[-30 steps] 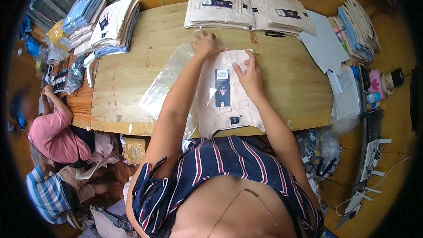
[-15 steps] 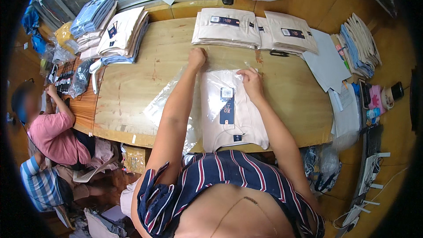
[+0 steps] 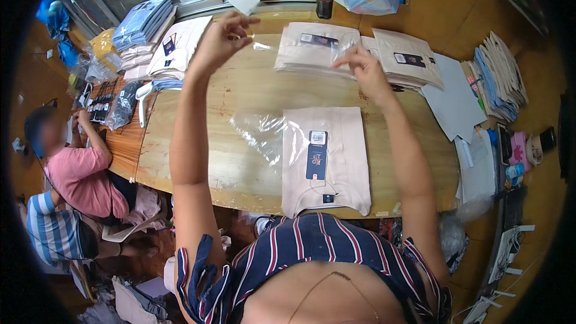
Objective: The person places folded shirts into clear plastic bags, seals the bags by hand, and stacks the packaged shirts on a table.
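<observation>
Clearly, hands [image 3: 225, 43] [image 3: 368, 74] raised apart beyond folded shirt [image 3: 347, 162].

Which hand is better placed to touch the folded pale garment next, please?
Probably the right hand: it appears nearer the folded garment, while the left hand is farther away, toward the left.

Was a folded, pale pink garment [image 3: 345, 159], lay flat on the tabletop [image 3: 444, 144] with neckline toward the near edge, bore a long navy hang tag [image 3: 316, 165] and a small dark neck label [image 3: 328, 198]. Was also a clear plastic bag [image 3: 261, 135], crinkled along the garment's left side, too transparent to trace upward.
</observation>
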Tool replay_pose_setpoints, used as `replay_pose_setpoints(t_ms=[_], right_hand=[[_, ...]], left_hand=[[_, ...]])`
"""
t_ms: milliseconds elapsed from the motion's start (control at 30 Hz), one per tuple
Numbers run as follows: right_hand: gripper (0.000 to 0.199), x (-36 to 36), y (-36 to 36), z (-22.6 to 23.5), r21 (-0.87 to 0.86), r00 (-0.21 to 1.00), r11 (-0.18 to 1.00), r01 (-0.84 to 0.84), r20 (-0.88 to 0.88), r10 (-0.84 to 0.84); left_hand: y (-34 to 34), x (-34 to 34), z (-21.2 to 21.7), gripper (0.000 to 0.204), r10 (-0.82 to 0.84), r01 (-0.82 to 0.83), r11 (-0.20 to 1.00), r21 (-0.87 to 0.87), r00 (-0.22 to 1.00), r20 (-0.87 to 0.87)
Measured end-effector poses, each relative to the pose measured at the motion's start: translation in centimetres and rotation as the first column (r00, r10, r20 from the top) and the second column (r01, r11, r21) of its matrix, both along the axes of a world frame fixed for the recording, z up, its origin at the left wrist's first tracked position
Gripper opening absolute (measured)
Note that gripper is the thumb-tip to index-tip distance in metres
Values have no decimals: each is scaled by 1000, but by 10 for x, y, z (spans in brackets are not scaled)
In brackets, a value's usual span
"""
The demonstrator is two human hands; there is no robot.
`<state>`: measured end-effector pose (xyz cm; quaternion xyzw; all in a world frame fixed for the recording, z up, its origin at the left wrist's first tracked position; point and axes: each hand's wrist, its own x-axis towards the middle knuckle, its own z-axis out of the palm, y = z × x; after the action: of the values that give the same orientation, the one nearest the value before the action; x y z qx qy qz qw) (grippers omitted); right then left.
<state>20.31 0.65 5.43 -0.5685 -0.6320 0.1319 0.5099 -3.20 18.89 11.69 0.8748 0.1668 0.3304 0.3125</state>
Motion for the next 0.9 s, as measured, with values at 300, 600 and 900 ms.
replay_pose_setpoints(t_ms=[300,600,900], right_hand=[[42,19,36,59,112,864,979,168,461,-201],[32,41,30,92,384,935,923,11,323,-145],[19,30,1,71,697,486,658,286,486,-726]], left_hand=[[3,1,53,40,132,-139,811,568,990,54],[-36,13,74,54,253,-303,779,549,953,166],[-52,31,42,45,177,-664,471,581,716,675]])
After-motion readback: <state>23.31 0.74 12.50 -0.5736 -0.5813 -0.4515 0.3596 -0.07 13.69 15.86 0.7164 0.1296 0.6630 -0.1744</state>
